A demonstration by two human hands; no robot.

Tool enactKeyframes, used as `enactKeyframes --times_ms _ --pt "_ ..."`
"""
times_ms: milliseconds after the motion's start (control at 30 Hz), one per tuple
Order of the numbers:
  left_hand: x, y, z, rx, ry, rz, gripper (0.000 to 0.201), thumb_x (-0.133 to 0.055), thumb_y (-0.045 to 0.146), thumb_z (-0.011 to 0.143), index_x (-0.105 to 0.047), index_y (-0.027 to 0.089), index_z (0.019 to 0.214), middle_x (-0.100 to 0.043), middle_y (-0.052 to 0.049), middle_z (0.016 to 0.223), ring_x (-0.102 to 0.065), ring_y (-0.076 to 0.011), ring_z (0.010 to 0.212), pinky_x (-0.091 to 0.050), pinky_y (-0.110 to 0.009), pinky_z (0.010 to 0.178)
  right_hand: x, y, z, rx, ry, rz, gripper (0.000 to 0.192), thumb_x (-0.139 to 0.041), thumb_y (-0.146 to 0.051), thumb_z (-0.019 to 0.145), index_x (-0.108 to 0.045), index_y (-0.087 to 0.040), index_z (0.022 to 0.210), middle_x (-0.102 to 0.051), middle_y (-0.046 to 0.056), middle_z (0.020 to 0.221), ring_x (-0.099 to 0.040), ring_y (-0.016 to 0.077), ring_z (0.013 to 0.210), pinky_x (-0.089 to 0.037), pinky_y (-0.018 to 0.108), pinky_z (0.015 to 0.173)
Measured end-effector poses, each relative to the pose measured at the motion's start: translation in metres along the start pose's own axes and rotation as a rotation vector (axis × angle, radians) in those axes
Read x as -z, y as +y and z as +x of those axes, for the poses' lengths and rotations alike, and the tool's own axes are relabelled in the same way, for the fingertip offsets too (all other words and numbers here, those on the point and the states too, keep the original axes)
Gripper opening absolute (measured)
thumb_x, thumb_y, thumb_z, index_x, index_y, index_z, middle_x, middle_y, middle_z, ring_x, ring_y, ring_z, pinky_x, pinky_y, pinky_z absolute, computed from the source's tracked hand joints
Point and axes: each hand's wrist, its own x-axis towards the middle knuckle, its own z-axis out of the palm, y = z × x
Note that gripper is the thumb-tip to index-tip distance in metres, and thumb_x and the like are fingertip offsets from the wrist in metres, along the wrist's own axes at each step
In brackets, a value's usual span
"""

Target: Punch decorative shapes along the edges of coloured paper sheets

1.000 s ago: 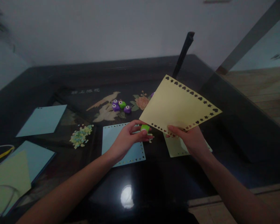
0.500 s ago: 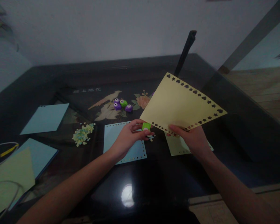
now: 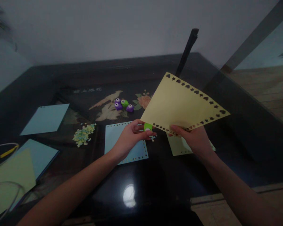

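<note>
My left hand (image 3: 130,135) is closed around a small green craft punch (image 3: 148,126), which sits at the left end of the paper's lower edge. A yellow sheet of paper (image 3: 179,102) is gripped by my right hand (image 3: 194,138), thumb on top, fingers hidden beneath. Heart and star holes run along its upper right edge and lower edge. Under my left hand lies a blue sheet (image 3: 114,138) with holes along its edges. A light green sheet (image 3: 176,146) lies partly covered below my right hand. Small paper cutouts (image 3: 152,138) rest beside the punch.
Several purple and green punches (image 3: 123,105) stand at mid-table. A pile of paper cutouts (image 3: 83,135) lies left of them. More blue paper (image 3: 47,119) is farther left, and a yellow-green sheet (image 3: 11,182) with a cable lies near left. A black rod (image 3: 188,50) rises behind the paper.
The yellow paper has shifted very slightly to the left at its upper and left corners. Both hands keep their holds, and the things on the table stay where they were.
</note>
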Motion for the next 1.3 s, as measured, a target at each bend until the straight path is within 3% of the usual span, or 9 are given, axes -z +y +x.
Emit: enactKeyframes --times_ms 267,500,800,1067,1300 --pt "0.001 -0.001 0.001 0.001 0.005 -0.007 0.041 -0.073 0.026 0.07 -0.057 0.014 0.105 -0.069 -0.011 0.098 -0.067 -0.0197 0.082 -0.049 -0.03 0.072 -0.001 -0.002 -0.001 0.002 -0.007 -0.05 0.053 -0.07 -0.035 0.066 -0.06 -0.017 0.116 -0.068 0.012 0.103 -0.06 0.0321 0.103 -0.043 0.052 0.096" --pt "0.005 -0.006 0.002 -0.036 0.011 -0.004 0.034 -0.072 0.029 0.07 -0.061 0.015 0.098 -0.068 -0.006 0.089 -0.063 -0.0147 0.075 -0.046 -0.023 0.061 -0.001 0.001 -0.001 0.028 -0.023 -0.026 0.05 -0.072 -0.035 0.065 -0.063 -0.018 0.111 -0.069 0.011 0.102 -0.061 0.0313 0.103 -0.045 0.05 0.095" --pt "0.006 -0.01 0.004 -0.038 0.021 -0.045 0.034 -0.073 0.029 0.069 -0.063 0.014 0.098 -0.068 -0.008 0.093 -0.064 -0.0143 0.073 -0.05 -0.026 0.066 -0.003 0.004 0.0 0.042 -0.034 -0.008 0.057 -0.073 -0.034 0.064 -0.06 -0.022 0.118 -0.069 0.009 0.102 -0.06 0.0319 0.105 -0.042 0.053 0.098" --pt "0.004 -0.009 0.004 -0.038 0.024 -0.081 0.038 -0.074 0.028 0.067 -0.063 0.014 0.1 -0.068 -0.009 0.099 -0.065 -0.0137 0.073 -0.052 -0.03 0.074 -0.003 0.004 0.0 0.034 -0.057 0.014 0.052 -0.073 -0.034 0.065 -0.062 -0.022 0.114 -0.07 0.008 0.101 -0.059 0.0307 0.107 -0.039 0.053 0.1" --pt "0.004 -0.005 0.002 -0.03 0.051 0.015 0.036 -0.073 0.03 0.066 -0.062 0.013 0.097 -0.068 -0.008 0.091 -0.063 -0.0145 0.072 -0.05 -0.028 0.067 -0.003 0.005 -0.001 0.021 -0.057 0.0 0.06 -0.073 -0.036 0.064 -0.058 -0.021 0.12 -0.069 0.009 0.104 -0.059 0.0313 0.107 -0.042 0.053 0.098"
